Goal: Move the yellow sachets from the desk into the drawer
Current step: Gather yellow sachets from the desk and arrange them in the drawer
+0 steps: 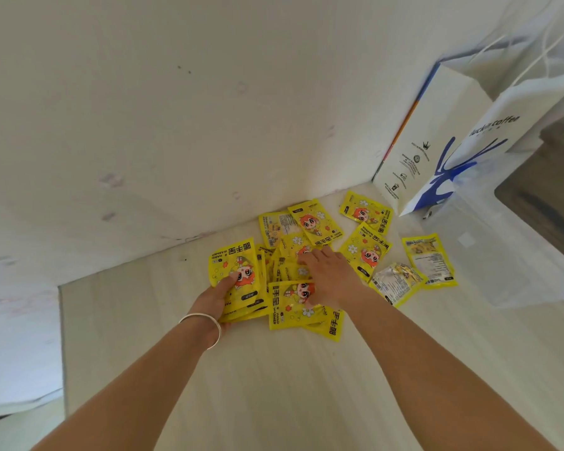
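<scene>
1. Pale wood-grain desk (274, 385) fills the near half of the view, bare up to its front edge; both forearms reach across it toward the far corner, where the desk meets a white wall (176, 109).
2. Left hand (214, 299), with a silver bangle (205, 323) at the wrist, grips a small fanned stack of sachets (233, 271) at the left side of the heap, thumb on top and fingers beneath.
3. Right hand (331, 276) lies flat, fingers spread and grasping nothing, pressed on the middle of the heap of yellow hand-warmer sachets (292, 302).
4. Beyond the hands, more sachets lie loose toward the back edge and right: one by the wall (315, 221), one near the paper bag (367, 211), two turned face down (430, 260).
5. A white Luckin Coffee paper bag (437, 141) stands in the far right corner, with a clear plastic box (502, 255) beside it.
6. No drawer is in view, and every sachet visible is on the desk. By my reading the work is at the gathering stage: collecting, carrying and stowing all remain.
</scene>
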